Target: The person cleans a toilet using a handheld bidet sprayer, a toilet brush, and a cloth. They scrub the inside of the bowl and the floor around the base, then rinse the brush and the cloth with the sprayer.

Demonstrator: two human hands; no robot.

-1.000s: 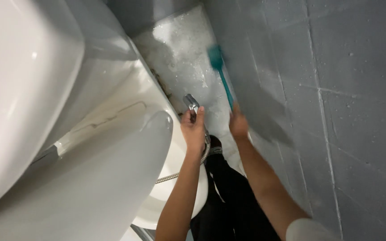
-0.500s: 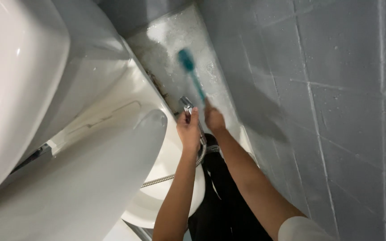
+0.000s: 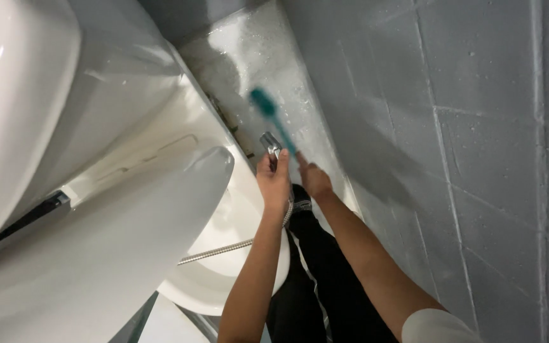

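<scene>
Between the toilet [image 3: 128, 190] and the grey tiled wall [image 3: 465, 159] runs a narrow strip of wet, speckled floor [image 3: 255, 57], leaving little room to either side of the arms. The left hand [image 3: 274, 184] is clenched around a chrome sprayer [image 3: 270, 145], whose metal hose [image 3: 223, 249] trails back over the toilet rim. Just beside it, the right hand [image 3: 314, 181] grasps a teal brush [image 3: 271, 117], blurred, its head out over the floor near the toilet's base. Dark trousers [image 3: 312, 267] fill the gap below the arms. The raised lid [image 3: 96, 254] crowds the left side.
</scene>
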